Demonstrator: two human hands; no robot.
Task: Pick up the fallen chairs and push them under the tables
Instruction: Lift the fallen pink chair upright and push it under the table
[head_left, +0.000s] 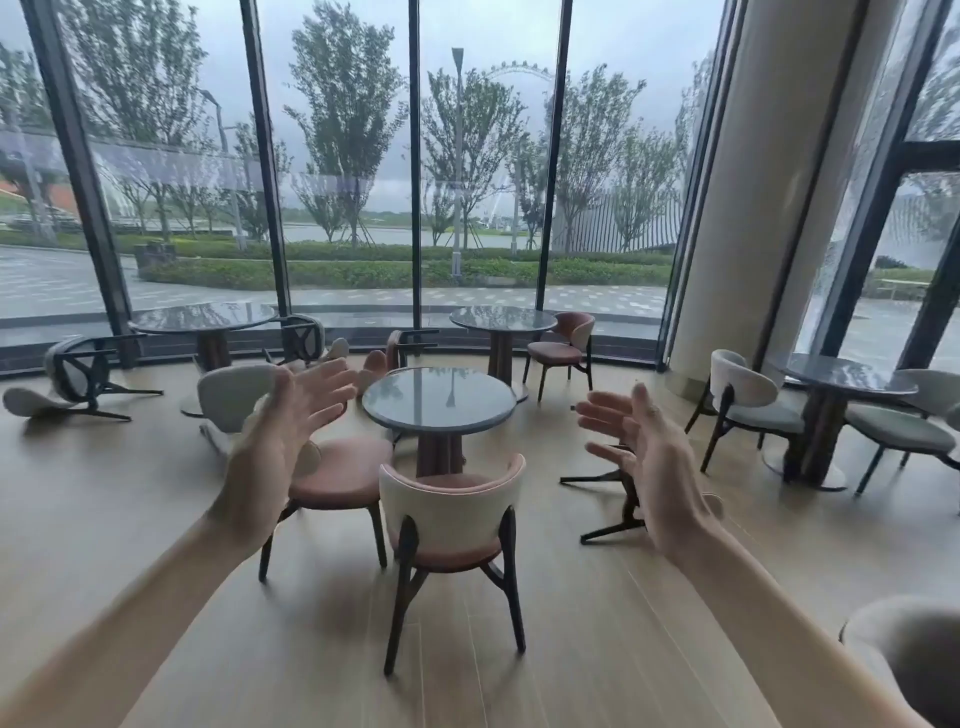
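Bare skin: both arms reach forward over the pale wood-plank floor (597, 623), sleeves not in view.
Left hand: the left hand (291, 410) is raised with fingers spread and relaxed, grasping nothing, in front of a grey-backed chair.
Right hand: the right hand (636, 441) is likewise loose and empty, palm turned inward, held in front of a fallen chair with dark wooden legs (615, 493) lying near right of the middle table; its seat is hidden behind the hand.
Near table: the round dark glass-topped table on a wooden pedestal (439, 397) stands centre, with an upright pink-seated chair with a cream curved back (451, 512) on its near side, not fully pushed in.
Other fallen chairs: a grey upholstered chair tipped on its side (78, 376) lies far left; two more overturned chairs (306, 340) and (402, 348) lie between the two far tables by the window.
Right side: grey chairs stand upright around the right-hand dark round table (841, 376).
Handling, as a judgement: the chairs look rigid and moderately heavy, the padded shells soft but firm. The curved backrest rim, or a leg close to the seat, seems the soundest hold; lifting by a leg tip would lever awkwardly.
Risk: legs may scrape the floor or knock the glass tops.
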